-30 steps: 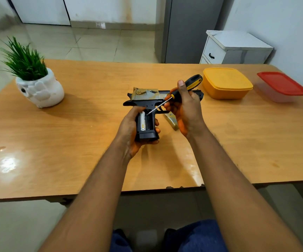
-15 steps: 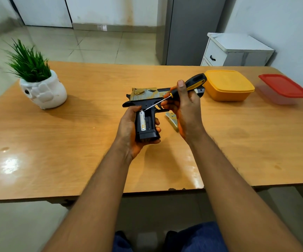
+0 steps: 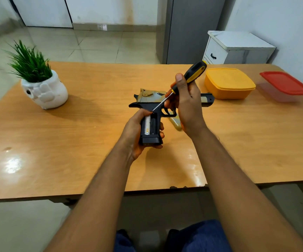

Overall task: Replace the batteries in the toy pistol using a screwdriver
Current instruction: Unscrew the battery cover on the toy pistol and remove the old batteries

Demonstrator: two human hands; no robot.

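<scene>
Setting: we take this for a home or small office room. We list a tiled floor, a wooden table, a potted plant in a white novelty pot, a white bedside cabinet against the wall, and two lidded food containers, orange and red-lidded.

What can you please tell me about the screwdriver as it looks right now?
The screwdriver has a black and yellow handle that looks rubbery and a thin bare metal shaft. The right hand holds it tilted, handle up and away, above the table. Its tip points down-left to the top of the open battery bay in the toy pistol's grip, by the left hand's thumb.
</scene>
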